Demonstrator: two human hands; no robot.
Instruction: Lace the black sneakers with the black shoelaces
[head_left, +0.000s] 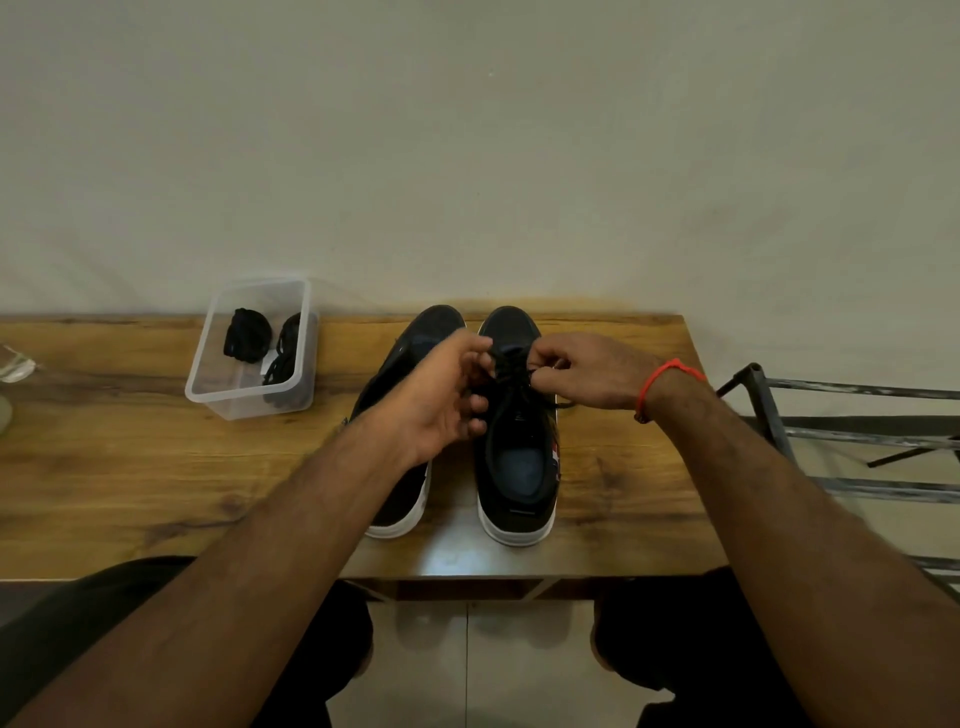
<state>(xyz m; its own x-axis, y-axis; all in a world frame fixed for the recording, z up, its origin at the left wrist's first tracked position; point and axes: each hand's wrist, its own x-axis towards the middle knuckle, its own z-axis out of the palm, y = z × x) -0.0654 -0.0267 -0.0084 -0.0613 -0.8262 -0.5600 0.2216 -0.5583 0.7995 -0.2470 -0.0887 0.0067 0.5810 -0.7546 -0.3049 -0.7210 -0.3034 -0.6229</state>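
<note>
Both hands' grips, left hand (447, 387) and right hand (576, 371), pinch the lace (511, 371) at the right sneaker (517, 457), partly laced; the left sneaker (410, 332) beside them seems unlaced.

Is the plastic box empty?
No, the box on the table has black laces bundled inside it.

left sneaker (402, 415) half hidden by left hand (441, 395), glass (15, 364) cut off
</note>
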